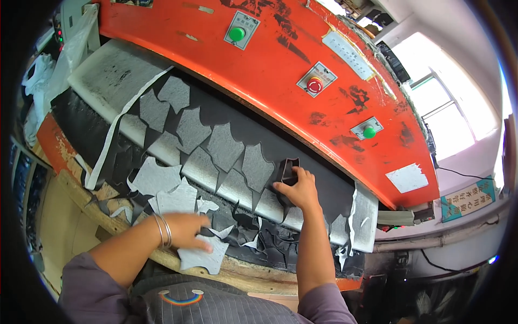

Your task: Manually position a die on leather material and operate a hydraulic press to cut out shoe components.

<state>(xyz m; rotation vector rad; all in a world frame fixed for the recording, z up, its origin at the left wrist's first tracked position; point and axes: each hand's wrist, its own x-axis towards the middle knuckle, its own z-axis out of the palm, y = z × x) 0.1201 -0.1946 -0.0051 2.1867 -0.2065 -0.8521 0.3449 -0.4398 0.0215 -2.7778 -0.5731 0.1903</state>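
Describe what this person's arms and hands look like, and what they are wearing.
Both hands are bare, without gloves. The left hand has thin silver bangles at the wrist. The right hand wears no jewellery. Greyish-purple sleeves are pushed up above the elbows, leaving the forearms uncovered.

The right hand [298,190] rested on a black metal cutting die [288,171] that stood on the dark sheet of material [226,110] spread across the grey worktop [108,70], its fingers curled over the die's near edge. Shaped holes cut in the sheet showed the grey surface beneath. The left hand [186,229], with thin silver bangles [163,230] at the wrist, lay flat on a pale grey cut piece [202,258] at the worktop's near edge. Above both arched the orange press head [270,59], carrying two green push buttons [236,34] and a red stop button [314,85].
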